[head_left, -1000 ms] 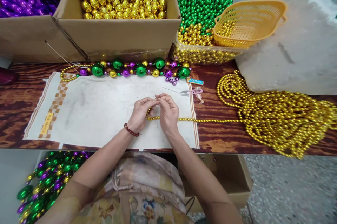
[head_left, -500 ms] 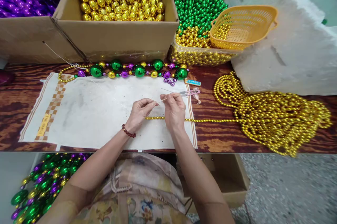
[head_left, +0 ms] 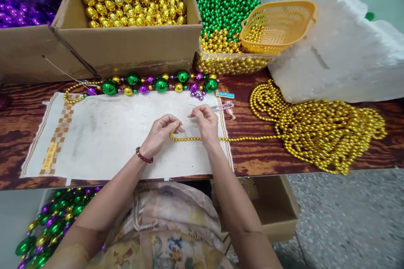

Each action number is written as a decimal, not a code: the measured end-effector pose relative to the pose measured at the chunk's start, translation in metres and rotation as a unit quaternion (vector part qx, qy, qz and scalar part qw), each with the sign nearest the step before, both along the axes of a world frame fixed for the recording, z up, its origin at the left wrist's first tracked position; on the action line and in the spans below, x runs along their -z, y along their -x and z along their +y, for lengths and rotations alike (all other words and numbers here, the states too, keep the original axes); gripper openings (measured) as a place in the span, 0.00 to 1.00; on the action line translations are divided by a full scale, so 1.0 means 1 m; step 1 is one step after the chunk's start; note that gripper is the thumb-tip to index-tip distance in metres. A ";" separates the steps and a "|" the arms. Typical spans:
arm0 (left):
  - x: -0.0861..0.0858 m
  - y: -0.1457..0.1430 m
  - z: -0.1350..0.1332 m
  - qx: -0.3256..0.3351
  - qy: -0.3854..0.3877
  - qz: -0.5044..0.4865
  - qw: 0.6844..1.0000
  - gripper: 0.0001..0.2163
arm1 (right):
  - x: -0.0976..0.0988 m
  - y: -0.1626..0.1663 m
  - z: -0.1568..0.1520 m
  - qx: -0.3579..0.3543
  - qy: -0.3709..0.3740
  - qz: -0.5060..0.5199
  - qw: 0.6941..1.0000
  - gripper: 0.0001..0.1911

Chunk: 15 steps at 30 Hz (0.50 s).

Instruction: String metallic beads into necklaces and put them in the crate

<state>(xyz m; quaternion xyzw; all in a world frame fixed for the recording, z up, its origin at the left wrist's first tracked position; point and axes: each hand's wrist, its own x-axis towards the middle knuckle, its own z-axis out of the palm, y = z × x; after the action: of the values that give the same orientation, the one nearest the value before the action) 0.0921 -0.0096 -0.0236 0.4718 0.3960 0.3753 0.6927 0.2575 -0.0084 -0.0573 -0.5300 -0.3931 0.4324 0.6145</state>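
Above the white towel (head_left: pixel 104 134), my left hand (head_left: pixel 160 134) is closed in a pinch on the end of a gold bead strand (head_left: pixel 189 139), which curls up to its fingers. From there the strand runs right, passing under my right wrist, to a large gold pile (head_left: pixel 331 136). My right hand (head_left: pixel 205 122) is a little apart from the left, thumb and fingers pinched together; what they hold, if anything, is too small to name. Just beyond it lie small scissors with a pink handle (head_left: pixel 227 106), partly hidden by that hand.
A necklace of green, purple and gold beads (head_left: pixel 161 85) lies along the towel's far edge. Behind stand a cardboard box (head_left: pixel 126 48) of gold beads and a clear tub (head_left: pixel 233 63) holding a yellow basket (head_left: pixel 277 27). A white sack (head_left: pixel 334 58) leans at right.
My hands have drawn slightly apart, the left one lower and leftward. The strand's curled end now shows beside my left fingers. The whole view has shifted a little.
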 end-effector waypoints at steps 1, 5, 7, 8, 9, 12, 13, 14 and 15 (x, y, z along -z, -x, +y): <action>0.000 0.002 0.001 -0.007 -0.013 -0.008 1.000 0.10 | -0.001 0.000 -0.001 -0.016 0.012 0.020 1.000 0.12; -0.005 0.005 0.006 -0.062 -0.052 -0.013 0.997 0.09 | -0.007 0.014 -0.010 -0.116 0.031 0.060 0.991 0.14; -0.010 0.007 0.008 -0.089 -0.061 -0.012 0.994 0.08 | -0.010 0.027 -0.016 -0.166 0.006 0.060 0.984 0.13; -0.013 0.008 0.009 -0.101 -0.067 -0.014 0.993 0.07 | -0.011 0.033 -0.018 -0.176 -0.010 0.050 0.983 0.12; -0.017 0.009 0.010 -0.112 -0.072 -0.019 0.991 0.07 | -0.012 0.038 -0.019 -0.176 -0.024 0.035 0.983 0.11; -0.028 0.012 0.013 -0.126 -0.069 -0.062 0.988 0.09 | -0.012 0.047 -0.020 -0.174 -0.034 -0.004 0.984 0.08; -0.031 0.014 0.014 -0.124 -0.060 -0.077 0.988 0.09 | -0.012 0.048 -0.020 -0.179 -0.026 -0.010 0.983 0.09; -0.033 0.016 0.016 -0.119 -0.050 -0.081 0.988 0.09 | -0.012 0.048 -0.020 -0.182 -0.017 -0.019 0.983 0.09; -0.034 0.019 0.018 -0.115 -0.045 -0.069 0.990 0.08 | -0.013 0.048 -0.021 -0.179 -0.013 -0.041 0.983 0.09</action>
<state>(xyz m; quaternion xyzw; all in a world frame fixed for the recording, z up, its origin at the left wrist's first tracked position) 0.0734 0.0082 0.0103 0.4266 0.3815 0.5017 0.6487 0.2095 -0.0296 -0.0444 -0.4603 -0.5117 0.5082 0.5178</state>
